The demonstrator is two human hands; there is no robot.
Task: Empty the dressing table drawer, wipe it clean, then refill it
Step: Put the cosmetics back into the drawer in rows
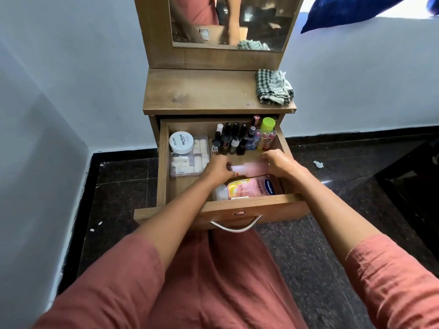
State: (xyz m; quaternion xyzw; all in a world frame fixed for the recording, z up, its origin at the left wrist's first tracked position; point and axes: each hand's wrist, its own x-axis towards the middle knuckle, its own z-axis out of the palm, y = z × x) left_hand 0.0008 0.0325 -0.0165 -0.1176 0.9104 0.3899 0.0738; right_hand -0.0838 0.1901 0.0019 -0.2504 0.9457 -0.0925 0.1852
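The wooden drawer (164, 167) stands pulled out below the dressing table top (199, 91). My left hand (217, 168) and my right hand (279, 162) both grip a pale pink bottle (251, 169) lying sideways inside the drawer. Just in front of it lies a pink Vaseline lotion bottle (251, 188). At the back stand several dark nail polish bottles (231, 140), lip balm sticks (263, 138) and a green-capped container (268, 124). At the left, a white nail polish jar (181, 142) sits on a clear plastic box (187, 162).
A checked cloth (273, 87) lies crumpled on the right of the table top, under the mirror (228, 20). Walls flank the table on both sides. The floor (123, 181) is dark stone with small white scraps. A blue pillow (344, 10) shows at upper right.
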